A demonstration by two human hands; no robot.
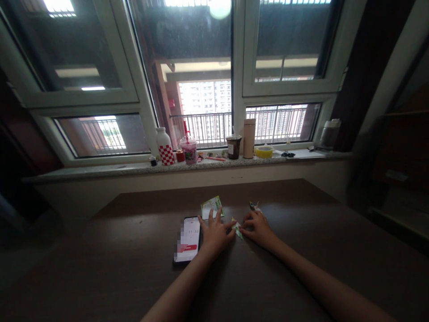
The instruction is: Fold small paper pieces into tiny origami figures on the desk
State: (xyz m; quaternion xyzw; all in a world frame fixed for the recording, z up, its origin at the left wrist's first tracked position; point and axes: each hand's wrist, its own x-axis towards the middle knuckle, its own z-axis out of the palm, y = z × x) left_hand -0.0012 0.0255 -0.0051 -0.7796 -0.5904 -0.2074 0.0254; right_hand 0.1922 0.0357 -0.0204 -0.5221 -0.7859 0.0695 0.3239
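Observation:
A small green-and-white scrap (237,230), perhaps paper or a wrapper, lies on the table between my two hands. My left hand (215,231) rests with its fingers spread, its thumb reaching the scrap's left side. Its fingertips lie over the lower edge of a green-and-white printed card or packet (211,206). From the right, my right hand (258,227) has its fingers bent together at the scrap's edge. A small crumpled piece (254,206) pokes out just beyond the right knuckles; its kind is unclear. A phone (187,241) with a lit screen lies left of my left hand.
The brown table (134,241) reaches toward a stone windowsill (214,165). On the sill stand a red-checked bottle (165,147), a pink drink cup (189,150), a dark cup (233,147), a beige flask (249,139), yellow tape (264,152) and black scissors (288,154).

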